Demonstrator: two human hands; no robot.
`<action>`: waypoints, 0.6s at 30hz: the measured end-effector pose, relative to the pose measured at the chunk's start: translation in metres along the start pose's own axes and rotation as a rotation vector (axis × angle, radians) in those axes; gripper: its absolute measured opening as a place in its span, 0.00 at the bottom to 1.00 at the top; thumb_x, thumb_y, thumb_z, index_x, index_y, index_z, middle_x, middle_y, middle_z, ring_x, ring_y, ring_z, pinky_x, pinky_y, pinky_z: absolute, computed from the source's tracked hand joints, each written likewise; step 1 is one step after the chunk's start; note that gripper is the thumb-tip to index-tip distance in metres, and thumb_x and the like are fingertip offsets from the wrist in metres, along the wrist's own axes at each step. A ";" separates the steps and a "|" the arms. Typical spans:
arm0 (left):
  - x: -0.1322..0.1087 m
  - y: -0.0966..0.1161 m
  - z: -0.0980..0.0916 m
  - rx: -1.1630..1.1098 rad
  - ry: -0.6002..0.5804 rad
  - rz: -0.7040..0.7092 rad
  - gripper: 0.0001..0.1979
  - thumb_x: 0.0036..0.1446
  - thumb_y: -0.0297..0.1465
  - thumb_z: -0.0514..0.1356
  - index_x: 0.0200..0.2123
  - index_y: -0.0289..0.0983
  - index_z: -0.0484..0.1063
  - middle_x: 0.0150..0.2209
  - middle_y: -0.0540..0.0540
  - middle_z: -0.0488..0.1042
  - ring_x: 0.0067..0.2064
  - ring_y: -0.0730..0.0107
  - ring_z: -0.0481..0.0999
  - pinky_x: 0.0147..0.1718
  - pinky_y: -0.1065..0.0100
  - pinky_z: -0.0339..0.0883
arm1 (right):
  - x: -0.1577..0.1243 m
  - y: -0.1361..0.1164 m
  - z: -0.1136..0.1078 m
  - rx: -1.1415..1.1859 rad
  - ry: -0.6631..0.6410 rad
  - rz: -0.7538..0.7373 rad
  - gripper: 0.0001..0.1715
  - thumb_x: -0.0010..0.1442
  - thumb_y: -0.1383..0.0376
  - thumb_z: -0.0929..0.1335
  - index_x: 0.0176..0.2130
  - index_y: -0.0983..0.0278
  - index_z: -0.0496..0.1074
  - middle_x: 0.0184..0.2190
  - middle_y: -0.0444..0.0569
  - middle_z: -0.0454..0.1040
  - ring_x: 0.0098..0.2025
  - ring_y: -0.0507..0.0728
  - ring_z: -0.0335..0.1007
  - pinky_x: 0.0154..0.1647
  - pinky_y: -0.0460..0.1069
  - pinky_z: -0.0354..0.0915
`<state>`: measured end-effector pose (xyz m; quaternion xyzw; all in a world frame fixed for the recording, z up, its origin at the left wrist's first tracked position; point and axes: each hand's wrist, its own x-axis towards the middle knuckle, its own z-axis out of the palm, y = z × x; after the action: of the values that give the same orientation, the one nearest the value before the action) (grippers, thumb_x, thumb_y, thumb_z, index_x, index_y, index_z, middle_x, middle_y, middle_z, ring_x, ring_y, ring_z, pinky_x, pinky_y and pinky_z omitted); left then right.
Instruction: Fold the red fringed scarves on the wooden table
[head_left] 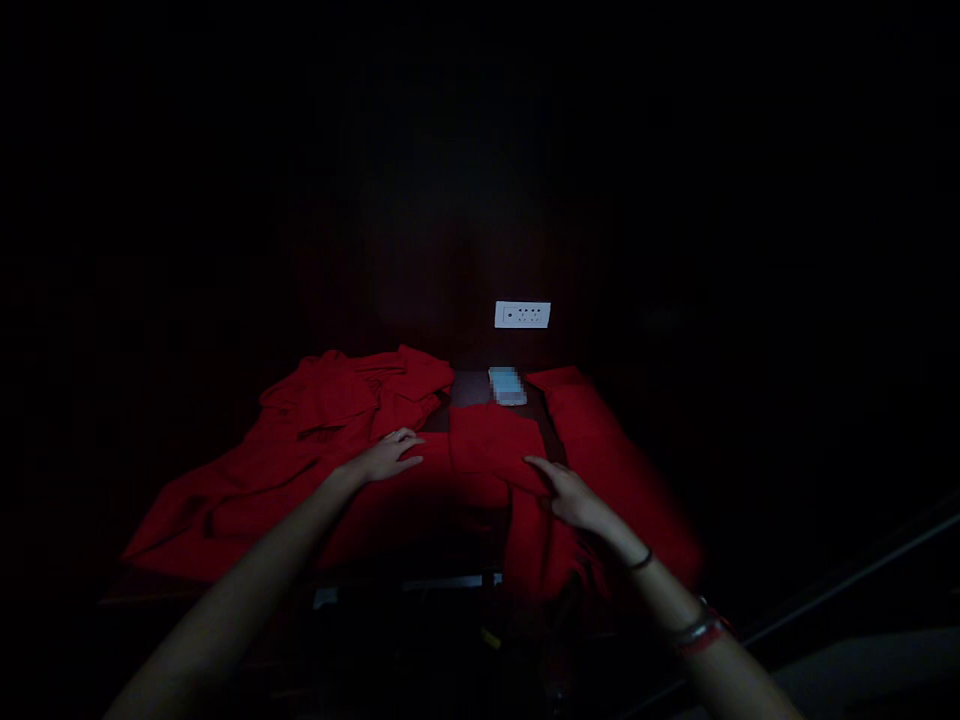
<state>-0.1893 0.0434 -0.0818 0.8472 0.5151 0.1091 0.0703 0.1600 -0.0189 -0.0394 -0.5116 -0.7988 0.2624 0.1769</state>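
Observation:
Red cloth (300, 470) lies spread and bunched over a dark table, lit in an otherwise dark room. My left hand (390, 455) rests flat on the cloth near its middle, fingers stretched out. My right hand (566, 490) lies on a folded part of the cloth (495, 445), fingers extended and pointing left. Neither hand grips anything. Bangles and a dark band circle my right wrist.
A small pale blurred object (508, 385) sits at the table's far edge. A white wall socket plate (522, 314) is on the dark wall behind. The table's front edge (450, 580) shows faintly below the cloth. The surroundings are too dark to make out.

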 end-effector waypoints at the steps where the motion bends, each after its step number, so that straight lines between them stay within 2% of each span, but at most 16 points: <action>1: -0.002 -0.004 -0.001 -0.004 -0.032 -0.022 0.25 0.54 0.43 0.46 0.51 0.36 0.59 0.52 0.41 0.59 0.52 0.64 0.59 0.50 0.66 0.51 | 0.003 0.003 -0.011 0.084 -0.050 -0.031 0.37 0.43 0.75 0.64 0.54 0.63 0.56 0.50 0.52 0.60 0.50 0.57 0.58 0.50 0.51 0.55; 4: -0.005 -0.008 -0.007 -0.006 -0.109 -0.098 0.28 0.52 0.44 0.48 0.54 0.36 0.55 0.57 0.39 0.52 0.55 0.58 0.54 0.52 0.59 0.47 | 0.007 0.006 -0.038 0.233 -0.126 -0.015 0.36 0.44 0.67 0.67 0.53 0.62 0.57 0.52 0.50 0.60 0.52 0.57 0.56 0.52 0.51 0.53; 6: -0.003 0.003 -0.012 -0.003 -0.079 -0.122 0.28 0.51 0.41 0.50 0.54 0.35 0.55 0.56 0.39 0.54 0.55 0.57 0.53 0.52 0.57 0.45 | 0.005 0.002 -0.041 0.241 -0.187 0.010 0.39 0.45 0.62 0.68 0.55 0.62 0.55 0.53 0.51 0.58 0.53 0.58 0.55 0.53 0.51 0.51; 8: 0.002 0.026 -0.015 -0.044 0.038 -0.103 0.26 0.50 0.37 0.52 0.52 0.34 0.57 0.54 0.39 0.57 0.54 0.59 0.55 0.52 0.59 0.46 | 0.002 -0.003 -0.035 0.230 -0.247 0.005 0.40 0.46 0.58 0.67 0.56 0.64 0.52 0.54 0.53 0.56 0.54 0.58 0.53 0.54 0.50 0.49; 10: 0.008 0.060 -0.017 -0.182 0.174 -0.091 0.21 0.50 0.34 0.51 0.48 0.34 0.61 0.51 0.40 0.62 0.51 0.63 0.59 0.50 0.64 0.51 | 0.001 -0.007 -0.024 0.250 -0.237 -0.020 0.38 0.49 0.58 0.64 0.56 0.66 0.51 0.55 0.54 0.55 0.54 0.57 0.52 0.54 0.50 0.48; 11: 0.010 0.079 -0.017 -0.279 0.214 -0.165 0.17 0.51 0.34 0.50 0.44 0.34 0.63 0.46 0.41 0.65 0.49 0.64 0.62 0.48 0.64 0.54 | 0.002 -0.008 -0.018 0.274 -0.203 -0.027 0.36 0.50 0.59 0.64 0.56 0.67 0.51 0.54 0.54 0.56 0.53 0.56 0.53 0.54 0.50 0.49; 12: 0.011 0.098 -0.015 -0.404 0.201 -0.281 0.14 0.52 0.35 0.49 0.39 0.34 0.65 0.41 0.41 0.68 0.45 0.64 0.66 0.45 0.64 0.57 | 0.003 -0.007 -0.013 0.303 -0.157 -0.023 0.35 0.50 0.61 0.64 0.56 0.67 0.52 0.52 0.54 0.58 0.51 0.56 0.55 0.52 0.50 0.51; 13: 0.010 0.116 -0.012 -0.577 0.127 -0.397 0.13 0.53 0.35 0.48 0.36 0.34 0.65 0.37 0.43 0.70 0.41 0.65 0.69 0.40 0.65 0.60 | 0.005 -0.006 -0.010 0.342 -0.104 -0.014 0.34 0.49 0.64 0.64 0.55 0.67 0.53 0.49 0.53 0.61 0.48 0.55 0.58 0.50 0.50 0.54; 14: 0.009 0.132 -0.008 -0.770 0.005 -0.499 0.13 0.53 0.36 0.47 0.35 0.35 0.65 0.34 0.44 0.70 0.38 0.65 0.70 0.36 0.66 0.62 | 0.006 -0.004 -0.007 0.390 -0.055 0.001 0.34 0.48 0.66 0.64 0.54 0.67 0.54 0.45 0.51 0.64 0.44 0.54 0.60 0.47 0.50 0.56; 16: 0.003 0.159 0.001 -0.919 -0.156 -0.516 0.13 0.53 0.39 0.48 0.34 0.35 0.63 0.30 0.46 0.71 0.30 0.68 0.72 0.26 0.70 0.63 | 0.009 0.000 -0.002 0.511 0.033 0.043 0.34 0.43 0.71 0.65 0.51 0.65 0.58 0.36 0.46 0.65 0.36 0.51 0.62 0.40 0.48 0.59; 18: -0.001 0.176 0.008 -1.249 -0.263 -0.549 0.13 0.52 0.39 0.51 0.38 0.37 0.60 0.33 0.47 0.70 0.28 0.73 0.72 0.20 0.77 0.58 | 0.010 0.004 0.000 0.648 0.122 0.086 0.31 0.41 0.72 0.65 0.47 0.63 0.61 0.29 0.42 0.63 0.31 0.49 0.60 0.35 0.46 0.59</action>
<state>-0.0368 -0.0386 -0.0485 0.4933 0.5390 0.2599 0.6314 0.1589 -0.0085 -0.0418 -0.4768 -0.6393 0.4790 0.3669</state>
